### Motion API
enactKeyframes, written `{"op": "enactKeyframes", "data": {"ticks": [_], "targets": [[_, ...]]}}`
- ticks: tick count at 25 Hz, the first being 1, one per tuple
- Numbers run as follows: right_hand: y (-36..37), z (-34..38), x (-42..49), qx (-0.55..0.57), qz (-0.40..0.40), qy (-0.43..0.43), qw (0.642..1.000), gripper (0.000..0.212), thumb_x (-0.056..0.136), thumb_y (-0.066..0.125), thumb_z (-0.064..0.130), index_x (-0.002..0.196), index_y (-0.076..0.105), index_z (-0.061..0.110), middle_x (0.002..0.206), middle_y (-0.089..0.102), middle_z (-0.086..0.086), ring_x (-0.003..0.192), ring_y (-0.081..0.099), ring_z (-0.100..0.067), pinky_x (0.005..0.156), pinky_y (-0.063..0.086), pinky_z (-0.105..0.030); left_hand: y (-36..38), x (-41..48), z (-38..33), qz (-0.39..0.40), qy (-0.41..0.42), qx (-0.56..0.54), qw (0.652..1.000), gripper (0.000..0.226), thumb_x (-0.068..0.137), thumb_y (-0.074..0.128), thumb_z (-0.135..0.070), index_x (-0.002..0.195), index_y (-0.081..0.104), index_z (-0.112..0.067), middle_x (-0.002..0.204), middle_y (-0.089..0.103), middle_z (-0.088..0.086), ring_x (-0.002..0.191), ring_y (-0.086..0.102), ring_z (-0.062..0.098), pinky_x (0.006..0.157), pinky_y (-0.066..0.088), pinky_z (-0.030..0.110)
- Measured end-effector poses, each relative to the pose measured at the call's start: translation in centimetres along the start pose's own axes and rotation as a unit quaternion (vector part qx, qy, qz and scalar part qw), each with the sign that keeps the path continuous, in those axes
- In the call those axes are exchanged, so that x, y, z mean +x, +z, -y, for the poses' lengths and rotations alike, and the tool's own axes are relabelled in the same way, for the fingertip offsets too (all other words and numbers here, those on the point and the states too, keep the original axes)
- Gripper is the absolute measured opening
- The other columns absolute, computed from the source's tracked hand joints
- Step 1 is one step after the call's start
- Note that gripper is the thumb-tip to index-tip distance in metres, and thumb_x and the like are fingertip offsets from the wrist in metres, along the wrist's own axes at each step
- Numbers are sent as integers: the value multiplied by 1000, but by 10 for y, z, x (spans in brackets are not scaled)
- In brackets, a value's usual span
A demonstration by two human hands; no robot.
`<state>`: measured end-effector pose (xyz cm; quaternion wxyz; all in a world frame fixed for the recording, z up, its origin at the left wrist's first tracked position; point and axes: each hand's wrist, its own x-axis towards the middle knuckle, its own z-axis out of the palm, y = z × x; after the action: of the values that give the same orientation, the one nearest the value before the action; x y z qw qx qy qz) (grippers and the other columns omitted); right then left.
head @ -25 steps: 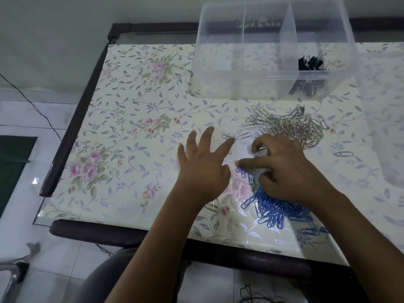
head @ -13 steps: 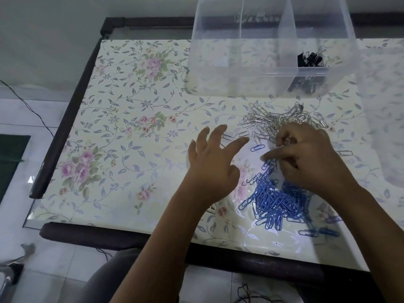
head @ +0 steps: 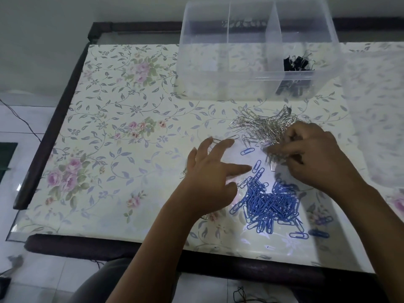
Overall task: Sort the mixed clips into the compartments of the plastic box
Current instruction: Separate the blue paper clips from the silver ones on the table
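Since a second back the right grip [head: 317, 156] has left the blue heap and gone up into the silver one; the left grip [head: 209, 178] has stayed spread. Left grip: released, fingers splayed on the counter [head: 109, 149], forefinger pointing at a stray blue clip [head: 256, 166] just off its tip. Blue paper clips [head: 271, 202]: loose heap just right of the left grip and on the near side of the right grip, with a few strays around it. Silver paper clips [head: 264, 125]: tangled heap at and beyond the right grip's fingertips. Right grip: fingers curled, seemingly pinching a small bunch of silver clips, though blur smears the tips. Plastic box [head: 218, 84]: well beyond both grips, with black binder clips [head: 297, 62] in its right compartment. Handling, as judged: the clips are light, stiff, slick wire, apt to hook together and trail. Best pinched in small bunches at a heap's edge, or scooped up off the glossy counter.
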<state>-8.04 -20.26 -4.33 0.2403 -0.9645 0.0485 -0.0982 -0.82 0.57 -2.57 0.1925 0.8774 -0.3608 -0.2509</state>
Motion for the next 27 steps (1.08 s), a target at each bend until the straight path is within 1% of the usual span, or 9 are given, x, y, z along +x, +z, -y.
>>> {"op": "enactKeyframes", "data": {"ticks": [4, 7, 13, 15, 17, 19, 22, 24, 27], "targets": [[-7, -1, 2, 17, -56, 35, 998, 45, 67, 43, 0, 88, 75, 23, 75, 44, 1, 68, 43, -17, 63, 33, -29, -1, 1, 4, -44, -9, -13, 999, 56, 70, 37, -33, 122, 53, -45, 152, 19, -9, 141, -1, 15, 113, 0, 36], [-11, -1, 1, 40, -61, 48, 996, 41, 67, 42, 1, 83, 76, 19, 74, 43, 1, 62, 39, -12, 62, 29, -25, 0, 1, 4, -50, -9, -9, 999, 56, 70, 38, -33, 123, 52, -44, 151, 21, -8, 140, 0, 13, 111, 1, 30], [-4, 0, 1, 17, -35, 11, 999, 49, 66, 35, 11, 93, 75, 21, 75, 41, 3, 71, 43, -19, 60, 42, -33, 1, 2, 0, -52, -11, 9, 999, 61, 70, 37, -33, 130, 44, -42, 152, 17, -7, 141, 0, 16, 114, 2, 39], [0, 2, 1, 1, -19, 10, 1000, 47, 65, 40, 10, 94, 74, 23, 75, 40, 4, 73, 42, -20, 62, 43, -37, 1, 1, -2, -44, -22, 27, 998, 64, 72, 34, -35, 135, 36, -42, 154, 10, -6, 142, -5, 18, 115, 0, 43], [5, 7, 2, -4, 3, 6, 1000, 46, 62, 46, 6, 93, 74, 24, 73, 42, 2, 72, 42, -20, 61, 43, -38, 3, 1, -3, -29, -37, 59, 997, 68, 73, 30, -39, 140, 24, -43, 155, -2, -6, 142, -11, 21, 115, -3, 47], [9, 13, 2, 23, 36, -16, 999, 46, 60, 47, 3, 87, 75, 27, 72, 46, 0, 72, 43, -19, 63, 36, -32, 6, 0, -4, -21, -44, 81, 996, 66, 74, 27, -41, 140, 20, -46, 156, -8, -7, 142, -14, 24, 114, -5, 50], [7, 18, 2, 107, 80, -21, 991, 46, 60, 45, 0, 78, 76, 29, 73, 48, 1, 71, 43, -8, 64, 31, -19, 6, 0, -3, -48, -30, 62, 996, 58, 76, 30, -39, 132, 38, -48, 156, 2, -5, 142, -10, 24, 114, -4, 49], [1, 13, 3, 137, 41, 12, 990, 42, 63, 46, 1, 77, 75, 28, 72, 48, 0, 69, 43, -3, 62, 32, -10, 2, 1, -3, -72, -20, 23, 997, 48, 75, 35, -37, 117, 57, -45, 154, 13, -8, 141, -7, 18, 114, -5, 44], [-6, 3, 1, 79, -38, 30, 996, 34, 69, 44, 13, 75, 75, 27, 67, 47, -2, 65, 41, -11, 58, 40, -27, 0, 1, -3, -63, 9, -11, 998, 37, 70, 42, -38, 91, 72, -39, 150, 23, -15, 137, -4, 5, 113, -5, 35]]}}
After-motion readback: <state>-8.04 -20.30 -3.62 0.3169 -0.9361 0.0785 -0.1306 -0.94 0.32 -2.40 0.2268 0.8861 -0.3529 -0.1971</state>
